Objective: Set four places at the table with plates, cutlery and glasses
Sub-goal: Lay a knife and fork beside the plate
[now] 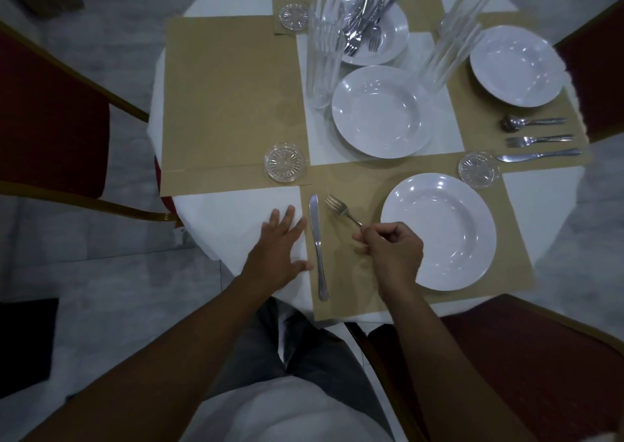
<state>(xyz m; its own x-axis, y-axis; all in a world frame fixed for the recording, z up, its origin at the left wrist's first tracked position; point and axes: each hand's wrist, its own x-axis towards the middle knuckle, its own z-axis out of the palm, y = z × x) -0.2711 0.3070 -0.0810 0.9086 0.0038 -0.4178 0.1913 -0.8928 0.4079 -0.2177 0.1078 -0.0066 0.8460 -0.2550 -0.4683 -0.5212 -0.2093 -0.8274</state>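
My right hand (391, 250) pinches the handle of a fork (339, 209) over the near brown placemat (347, 272), between a knife (317, 239) and a white plate (439, 230). My left hand (282, 245) rests flat and open on the white tablecloth, left of the knife. A second plate (380, 110) lies at the centre. A third plate (371, 24) at the back holds several pieces of cutlery (366, 19). The right place has a plate (516, 65), spoon (530, 122), fork (537, 140) and knife (537, 155).
Two stacks of tall clear glasses (322, 56) (454, 43) stand near the centre. Glass coasters sit at the left (285, 162), right (476, 169) and back (293, 16). Red-cushioned chairs (50, 110) surround the round table.
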